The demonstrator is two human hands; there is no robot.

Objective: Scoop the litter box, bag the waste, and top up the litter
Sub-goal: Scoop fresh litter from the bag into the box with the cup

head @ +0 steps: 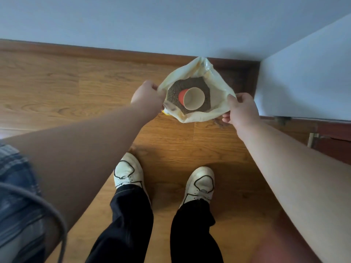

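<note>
Pale yellow crinkled plastic bag (pixel 214 112) is stretched wide open between both hands. At the bag's left rim the left hand (pixel 149 97) has its fingers curled tight round the plastic. At the right rim the right hand (pixel 241 109) pinches the edge between thumb and bent fingers. Inside the bag lies a bed of grey-brown granular litter (pixel 175 90), and on it an orange paper cup with a beige inside (pixel 191 98), tipped on its side. Beneath the bag runs a warm brown wooden plank floor (pixel 57 92). Just beyond it a dark wooden skirting board (pixel 95 52) meets a white wall (pixel 133 21). Nearer than the bag stand two white lace-up shoes (pixel 127 171) under black trousers (pixel 131 215).
</note>
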